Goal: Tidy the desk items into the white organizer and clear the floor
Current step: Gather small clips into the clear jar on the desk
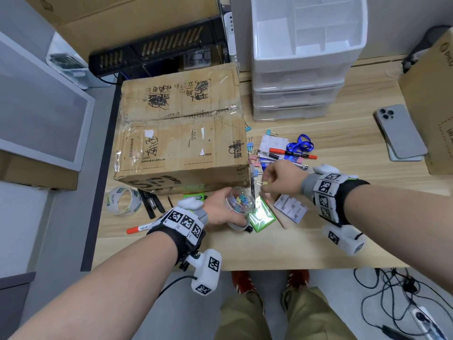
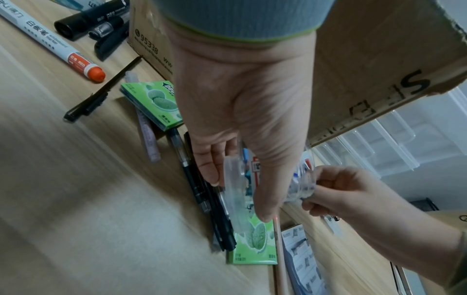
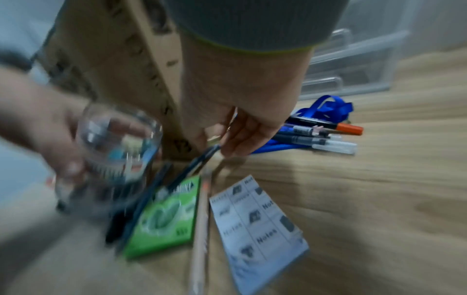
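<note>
At the near edge of the bench point(image 1: 318, 241), just in front of the cardboard box point(image 1: 181, 133), the left hand point(image 1: 218, 207) grips a clear round jar point(image 1: 239, 204), fingers and thumb curled round its wall. The jar is held tilted above a green mint packet point(image 1: 262, 214), and its lower part is hidden behind the fingers. Small coloured binder clips point(image 1: 239, 199) show through the plastic, though blur in both wrist views makes them hard to count. The right hand point(image 1: 282, 179) sits just beside the jar's mouth, fingers curled and pinching a small yellow binder clip point(image 1: 265, 183), mostly covered by the fingertips. More clips, pens and a blue lanyard point(image 1: 302, 143) lie scattered behind it. The white organizer point(image 1: 304, 57) stands at the back of the bench, well apart from the hands, its top compartments open and its upper edge cut off by the frame.
</note>
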{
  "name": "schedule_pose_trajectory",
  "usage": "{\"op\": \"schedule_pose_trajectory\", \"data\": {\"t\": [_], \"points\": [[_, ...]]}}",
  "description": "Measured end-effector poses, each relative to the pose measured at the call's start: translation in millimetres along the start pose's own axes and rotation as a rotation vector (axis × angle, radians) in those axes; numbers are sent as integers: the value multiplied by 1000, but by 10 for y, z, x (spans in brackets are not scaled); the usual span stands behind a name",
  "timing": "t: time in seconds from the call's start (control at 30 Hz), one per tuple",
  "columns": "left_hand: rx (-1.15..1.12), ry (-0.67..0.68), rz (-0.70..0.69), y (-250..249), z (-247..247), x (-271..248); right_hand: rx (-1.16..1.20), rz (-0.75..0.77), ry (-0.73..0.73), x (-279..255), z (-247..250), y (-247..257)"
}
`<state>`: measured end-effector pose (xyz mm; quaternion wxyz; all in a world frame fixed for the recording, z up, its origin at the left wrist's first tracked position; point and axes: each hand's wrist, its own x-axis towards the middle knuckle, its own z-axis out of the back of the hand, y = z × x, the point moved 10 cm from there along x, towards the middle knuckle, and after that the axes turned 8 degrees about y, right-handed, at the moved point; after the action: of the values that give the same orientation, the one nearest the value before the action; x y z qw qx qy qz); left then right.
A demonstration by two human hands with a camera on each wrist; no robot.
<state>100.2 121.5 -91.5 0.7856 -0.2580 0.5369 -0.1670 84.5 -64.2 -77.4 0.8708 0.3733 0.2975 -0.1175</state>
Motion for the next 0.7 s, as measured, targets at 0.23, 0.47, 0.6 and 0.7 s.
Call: {"op": "schedule_pose_trajectory", "data": {"t": [0.23,0.47,0.6,0.7], "points": [[12,3,6,-82,12,-19,281,135,276,-190,-146,477],[-40,-10,0,16,-1,30,260,100,52,12,-3,253],[-69,-8,9,99,45,21,-45,50,-148,208,202,58],[-58,-9,3,93,91,-21,-213,108,-157,357,195,199]]}}
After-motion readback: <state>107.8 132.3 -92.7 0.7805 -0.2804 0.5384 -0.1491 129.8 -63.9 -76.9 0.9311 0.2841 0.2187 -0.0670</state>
